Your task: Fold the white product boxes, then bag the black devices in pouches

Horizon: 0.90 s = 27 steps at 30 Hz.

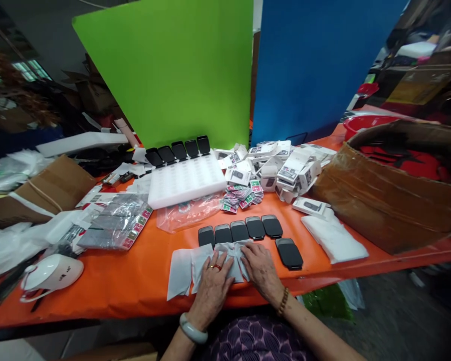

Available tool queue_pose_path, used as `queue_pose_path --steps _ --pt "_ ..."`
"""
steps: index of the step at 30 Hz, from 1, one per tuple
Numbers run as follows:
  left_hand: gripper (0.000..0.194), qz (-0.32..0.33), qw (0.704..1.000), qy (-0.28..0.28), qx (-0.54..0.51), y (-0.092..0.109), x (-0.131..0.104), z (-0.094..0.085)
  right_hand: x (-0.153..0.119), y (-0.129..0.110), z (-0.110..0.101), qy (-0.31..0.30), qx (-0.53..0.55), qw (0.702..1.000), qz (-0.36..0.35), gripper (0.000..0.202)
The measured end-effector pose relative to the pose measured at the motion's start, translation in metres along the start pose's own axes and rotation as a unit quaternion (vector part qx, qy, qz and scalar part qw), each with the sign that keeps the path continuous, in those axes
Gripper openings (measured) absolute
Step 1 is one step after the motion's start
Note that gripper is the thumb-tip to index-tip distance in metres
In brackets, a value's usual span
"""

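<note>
Several thin white sleeves (180, 273) lie side by side near the front edge of the orange table. My left hand (213, 281) rests on the middle sleeves, fingers spread. My right hand (261, 268) lies on the rightmost sleeve, fingers extended. Just beyond the sleeves is a row of flat black devices (240, 231) with grey ends. One more black device (289, 253) sits apart, to the right of my right hand. A stack of white sleeves (336, 236) lies farther right. Parts of the sleeves are hidden under my hands.
A white foam tray (188, 180) stands behind, with black devices (179, 150) upright along its back. Small white boxes (293, 168) and printed cards (237, 197) are heaped beside it. A cardboard box (391, 205) is at the right, a white cup (52, 273) at the left.
</note>
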<state>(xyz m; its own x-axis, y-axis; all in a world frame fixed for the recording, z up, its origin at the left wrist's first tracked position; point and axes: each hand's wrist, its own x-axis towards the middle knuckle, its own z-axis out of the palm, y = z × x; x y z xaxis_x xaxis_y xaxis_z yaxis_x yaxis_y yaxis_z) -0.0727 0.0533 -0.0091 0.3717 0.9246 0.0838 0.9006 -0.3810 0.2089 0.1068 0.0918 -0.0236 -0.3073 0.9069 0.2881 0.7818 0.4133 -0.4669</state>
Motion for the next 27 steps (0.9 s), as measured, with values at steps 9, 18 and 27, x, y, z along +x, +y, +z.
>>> queue_pose_path --steps 9,18,27 --pt "0.05 0.0 0.995 0.052 0.088 -0.015 -0.002 0.03 0.009 0.013 -0.04 0.083 0.057 0.994 0.045 0.025" --pt "0.037 0.023 0.992 0.122 -0.006 0.001 0.025 0.029 -0.009 0.153 -0.142 0.144 -0.158 0.945 0.246 0.019" --pt "0.036 0.048 0.987 0.08 -0.13 0.063 0.038 0.005 0.002 0.175 -0.139 0.104 -0.179 0.951 0.23 0.013"
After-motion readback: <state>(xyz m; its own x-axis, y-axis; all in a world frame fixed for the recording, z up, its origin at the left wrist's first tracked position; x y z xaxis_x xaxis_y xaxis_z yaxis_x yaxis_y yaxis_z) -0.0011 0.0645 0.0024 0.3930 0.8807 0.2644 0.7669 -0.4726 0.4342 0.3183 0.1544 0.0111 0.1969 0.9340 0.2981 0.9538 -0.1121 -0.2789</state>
